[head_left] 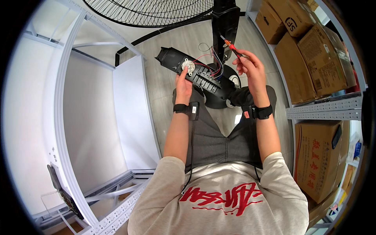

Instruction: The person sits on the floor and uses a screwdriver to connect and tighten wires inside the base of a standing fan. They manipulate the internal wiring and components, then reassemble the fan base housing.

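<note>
My left hand (183, 87) grips a long black plastic fan control panel (170, 58), its inner side turned up. The thumb rests at the edge of a round whitish timer or motor (188, 64) on it. A row of push-button switches (207, 82) sits farther along the panel. Red, blue and dark wires (217, 59) run from it toward the fan's black pole (225, 29). Raised to the right of the panel, my right hand (252, 69) has its fingers closed on a red-handled screwdriver (232, 46). Its tip points up and left, apart from the panel.
The fan's wire cage (152, 11) spans the top. A white metal rack (68, 109) stands at left, holding a white panel (135, 105). At right, shelving (325, 114) carries several cardboard boxes (295, 68). The black fan base (214, 102) stands on the floor between my feet.
</note>
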{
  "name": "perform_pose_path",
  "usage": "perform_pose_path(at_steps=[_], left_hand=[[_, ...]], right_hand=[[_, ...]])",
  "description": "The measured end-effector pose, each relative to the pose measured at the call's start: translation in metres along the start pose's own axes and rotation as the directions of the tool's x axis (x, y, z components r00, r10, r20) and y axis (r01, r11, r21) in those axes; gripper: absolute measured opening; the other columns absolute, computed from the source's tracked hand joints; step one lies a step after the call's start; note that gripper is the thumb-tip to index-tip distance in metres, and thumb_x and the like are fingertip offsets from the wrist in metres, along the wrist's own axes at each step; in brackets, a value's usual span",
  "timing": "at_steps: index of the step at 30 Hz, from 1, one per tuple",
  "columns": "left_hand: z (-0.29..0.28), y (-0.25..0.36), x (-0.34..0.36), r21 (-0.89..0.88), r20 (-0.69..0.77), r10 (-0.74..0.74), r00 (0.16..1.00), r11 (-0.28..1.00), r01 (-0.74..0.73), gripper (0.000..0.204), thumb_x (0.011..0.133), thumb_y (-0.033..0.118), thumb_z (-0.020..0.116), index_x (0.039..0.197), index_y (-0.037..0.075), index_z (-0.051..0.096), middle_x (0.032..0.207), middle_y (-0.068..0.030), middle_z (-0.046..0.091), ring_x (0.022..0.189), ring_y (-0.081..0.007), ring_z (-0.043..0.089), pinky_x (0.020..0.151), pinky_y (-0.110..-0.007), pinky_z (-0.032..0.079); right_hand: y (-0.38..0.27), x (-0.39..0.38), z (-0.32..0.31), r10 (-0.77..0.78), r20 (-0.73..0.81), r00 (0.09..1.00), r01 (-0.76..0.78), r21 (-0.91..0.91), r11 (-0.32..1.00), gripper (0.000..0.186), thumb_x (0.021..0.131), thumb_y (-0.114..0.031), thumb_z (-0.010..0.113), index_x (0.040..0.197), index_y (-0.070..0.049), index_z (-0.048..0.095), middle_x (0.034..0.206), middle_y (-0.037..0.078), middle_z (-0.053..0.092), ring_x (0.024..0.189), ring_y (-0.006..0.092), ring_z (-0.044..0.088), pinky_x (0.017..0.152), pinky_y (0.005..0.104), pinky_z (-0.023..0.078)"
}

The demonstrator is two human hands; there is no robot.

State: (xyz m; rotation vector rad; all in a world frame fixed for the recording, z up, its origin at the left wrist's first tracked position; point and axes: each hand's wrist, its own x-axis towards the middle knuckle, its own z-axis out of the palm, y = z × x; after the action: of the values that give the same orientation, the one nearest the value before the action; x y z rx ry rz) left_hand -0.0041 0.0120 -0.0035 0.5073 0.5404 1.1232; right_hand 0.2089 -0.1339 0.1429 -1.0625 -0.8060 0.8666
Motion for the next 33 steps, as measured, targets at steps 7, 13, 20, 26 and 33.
perform_pose_path(at_steps=[7,13,20,26,33], left_hand=[[0.000,0.000,0.004,-0.024,0.023,-0.042,0.999,0.999,0.043,0.033,0.095,0.011,0.068,0.125,0.004,0.058,0.122,-0.0070,0.066,0.112,-0.0206,0.063,0.098,-0.038,0.050],[0.005,0.000,0.002,-0.044,0.008,-0.043,0.999,0.998,0.044,0.037,0.094,0.011,0.068,0.127,0.002,0.055,0.121,-0.0088,0.065,0.110,-0.0206,0.064,0.095,-0.036,0.051],[0.012,-0.003,-0.004,-0.104,-0.016,-0.059,0.998,0.993,0.057,0.036,0.093,0.010,0.070,0.125,0.001,0.056,0.118,-0.0080,0.066,0.106,-0.0191,0.064,0.091,-0.034,0.051],[0.016,-0.001,0.000,-0.104,-0.047,-0.068,0.997,0.993,0.063,0.038,0.091,0.010,0.072,0.125,0.003,0.055,0.115,-0.0059,0.065,0.104,-0.0162,0.063,0.087,-0.031,0.051],[0.014,-0.003,0.006,-0.119,-0.036,-0.081,0.996,0.990,0.077,0.039,0.091,0.012,0.072,0.126,0.003,0.054,0.117,-0.0049,0.065,0.103,-0.0152,0.064,0.087,-0.031,0.052]], right_hand=[[-0.006,0.009,0.024,-0.008,0.019,1.000,0.011,-0.184,0.983,0.029,0.101,-0.017,0.056,0.127,-0.005,0.063,0.095,0.006,0.072,0.077,0.0078,0.061,0.064,0.0224,0.049],[-0.006,0.016,0.024,0.032,0.014,0.999,-0.027,-0.253,0.967,0.031,0.102,-0.017,0.056,0.130,-0.005,0.060,0.097,0.007,0.072,0.078,0.0087,0.062,0.063,0.0229,0.050],[-0.007,0.007,0.027,-0.037,0.002,0.999,0.034,-0.473,0.881,0.032,0.101,-0.014,0.056,0.132,-0.004,0.059,0.102,0.007,0.071,0.082,0.0086,0.060,0.065,0.0224,0.049],[-0.006,0.001,0.034,0.003,-0.081,0.997,-0.040,-0.452,0.891,0.032,0.104,-0.019,0.053,0.131,-0.002,0.059,0.095,0.007,0.070,0.077,0.0085,0.060,0.063,0.0223,0.047],[-0.016,-0.008,0.051,-0.040,-0.149,0.988,-0.051,-0.562,0.826,0.031,0.103,-0.016,0.056,0.130,-0.001,0.061,0.093,0.007,0.071,0.075,0.0075,0.059,0.063,0.0221,0.047]])
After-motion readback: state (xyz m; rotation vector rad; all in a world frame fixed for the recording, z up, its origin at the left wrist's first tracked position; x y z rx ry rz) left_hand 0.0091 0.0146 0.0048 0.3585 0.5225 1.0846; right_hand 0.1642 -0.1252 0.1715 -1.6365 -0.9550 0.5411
